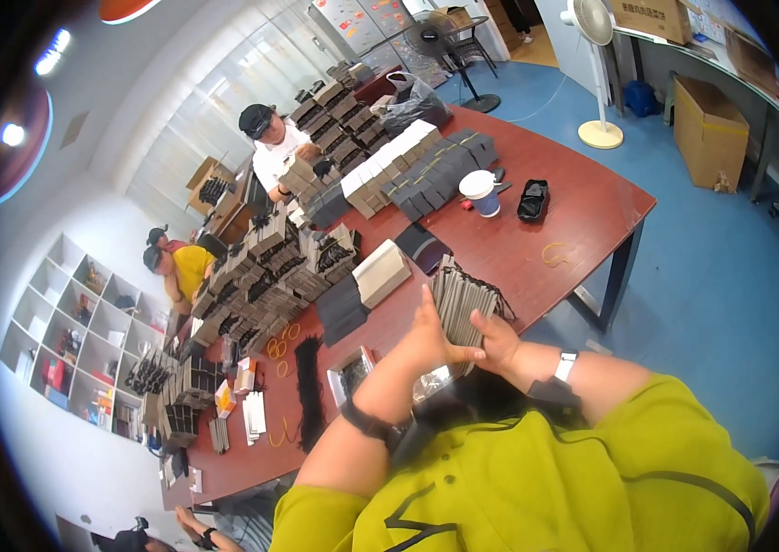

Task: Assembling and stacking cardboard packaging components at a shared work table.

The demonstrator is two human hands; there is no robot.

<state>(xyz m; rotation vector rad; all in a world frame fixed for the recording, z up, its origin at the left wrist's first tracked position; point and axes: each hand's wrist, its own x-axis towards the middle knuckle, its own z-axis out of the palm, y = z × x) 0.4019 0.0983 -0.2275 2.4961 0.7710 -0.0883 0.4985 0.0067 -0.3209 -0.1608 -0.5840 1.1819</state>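
Between my two hands, at the table's near edge, is a stack of thin grey-brown card pieces (463, 299) with black cords along its far right side. My left hand (428, 339) presses against the stack's left side, its thumb across the near end. On the near right side, my right hand (498, 341) grips the same stack, thumb up against it. The fingers under the stack are hidden. Just beyond lie a cream-coloured block of stacked cards (381, 274) and a dark grey stack (341, 306). An open box of small things (351, 373) sits by my left forearm.
The red-brown table (582, 198) carries piled card bundles (265, 262), dark and white rows (440, 175), a paper cup (479, 195), a black pouch (533, 201), and a heap of black cords (310, 391). Co-workers stand along the far side. A fan (599, 133) stands beyond.
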